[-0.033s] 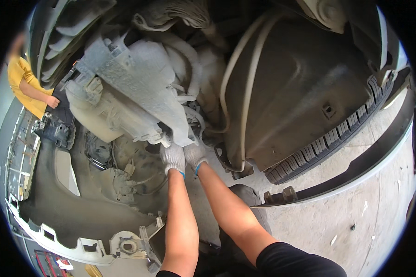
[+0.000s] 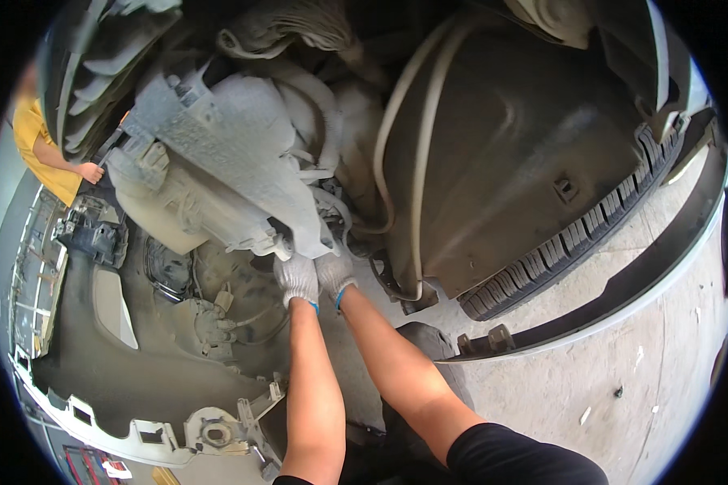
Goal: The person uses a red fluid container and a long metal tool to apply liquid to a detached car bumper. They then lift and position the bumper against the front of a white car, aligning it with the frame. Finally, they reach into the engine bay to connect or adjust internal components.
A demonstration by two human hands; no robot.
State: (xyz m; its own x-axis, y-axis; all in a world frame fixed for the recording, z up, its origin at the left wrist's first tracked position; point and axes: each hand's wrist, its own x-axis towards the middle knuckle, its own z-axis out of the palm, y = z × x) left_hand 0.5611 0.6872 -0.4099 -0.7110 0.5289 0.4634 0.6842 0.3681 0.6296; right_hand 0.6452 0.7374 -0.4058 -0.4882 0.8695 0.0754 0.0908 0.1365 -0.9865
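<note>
Head view. Both hands wear white knit gloves and reach up to the underside of a raised car. Left hand (image 2: 297,279) and right hand (image 2: 334,273) sit side by side, touching or nearly so, at the lower end of a grey ribbed undertray panel (image 2: 218,153).

The panel's long axis runs diagonally from upper left to lower right; its lower tip points down-right, at the hands. Fingers of the left hand (image 2: 287,265) are curled together against the panel's lower edge. Fingers of the right hand are bent upward near a cluster of pale hoses (image 2: 332,206); whether they clamp anything cannot be told, as the tips are hidden.

To the right: a dark wheel-arch liner (image 2: 510,153), with a tyre (image 2: 574,234) along its lower rim. A pale cable (image 2: 419,162) runs down the liner's left side.

Below: dusty concrete floor (image 2: 623,356). Lower left: a detached bumper piece (image 2: 137,420) lying on the floor.

Far left: a second person in a yellow shirt (image 2: 36,145), one hand (image 2: 91,171) raised to the car's underside, well apart from the gloved hands.
</note>
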